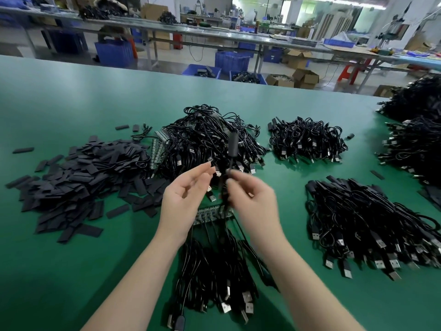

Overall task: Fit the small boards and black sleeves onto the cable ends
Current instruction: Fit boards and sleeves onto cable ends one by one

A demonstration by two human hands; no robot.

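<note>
My right hand [253, 194] is blurred and grips a black cable [223, 187] that runs up to a black sleeve [233, 143] on its upper end. My left hand [185, 194] is beside it, palm up, fingers loosely extended, its fingertips near the cable without a clear grip. Under both hands lies a strip of small boards [212, 213] with cables attached, which trail down to USB plugs [238, 306]. A heap of loose black sleeves [78, 177] lies at the left. A pile of black cables [207, 137] sits behind my hands.
More cable piles lie at the right [372, 225], centre right [307, 139] and far right [415, 144] on the green table [71, 271]. Strips of boards [157, 149] lean between the sleeve heap and the cable pile. Beyond the table edge stand benches and blue crates [231, 60].
</note>
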